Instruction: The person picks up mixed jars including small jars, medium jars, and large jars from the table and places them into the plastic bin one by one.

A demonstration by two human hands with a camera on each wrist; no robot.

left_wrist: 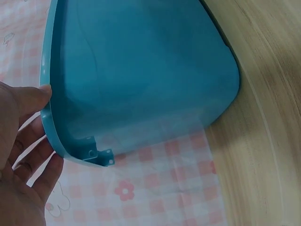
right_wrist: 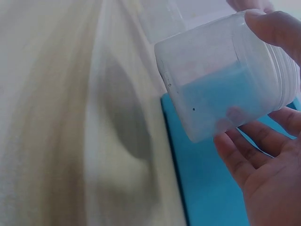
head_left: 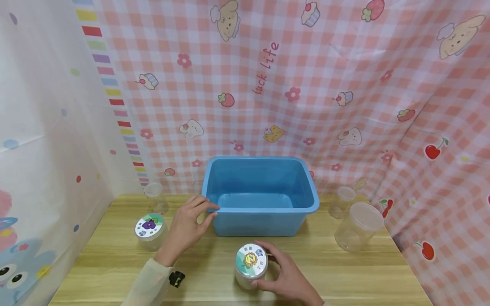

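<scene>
My left hand (head_left: 187,225) pinches the near left corner of the rim of a blue plastic bin (head_left: 264,210), thumb on one side and fingers on the other, as the left wrist view shows. The bin stands at the back middle of the wooden table, with its inside bare. In front of it, my right hand (head_left: 285,272) grips a clear round jar (right_wrist: 211,75) from the right side. A green and white lid (head_left: 251,260) with a smiling sunflower tops this jar. In the right wrist view the jar is raised, apart from its shadow on the wood.
Left of the bin stand a jar with a purple-pictured lid (head_left: 150,229) and a small clear jar (head_left: 155,197). To the right are another small clear jar (head_left: 340,205) and a larger one (head_left: 356,229). Patterned cloth (head_left: 245,114) hangs behind the table and along both sides.
</scene>
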